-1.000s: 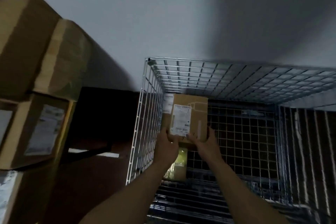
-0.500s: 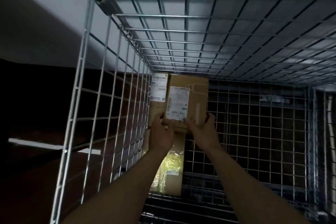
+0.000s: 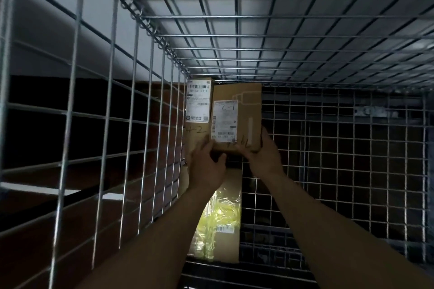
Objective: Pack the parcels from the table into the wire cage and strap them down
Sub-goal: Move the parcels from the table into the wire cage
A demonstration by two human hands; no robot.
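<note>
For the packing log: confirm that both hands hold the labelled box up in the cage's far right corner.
Wrong corner. The left hand and the right hand hold the labelled box up in the far left corner of the cage, beside a second box, as the head view shows.

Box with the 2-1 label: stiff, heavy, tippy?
Probably stiff: the box shows flat faces and sharp edges though left hand and right hand grip only its lower end. Likely light, held up that way. On end, it may tip unless leaned on the 4-2 box.
</note>
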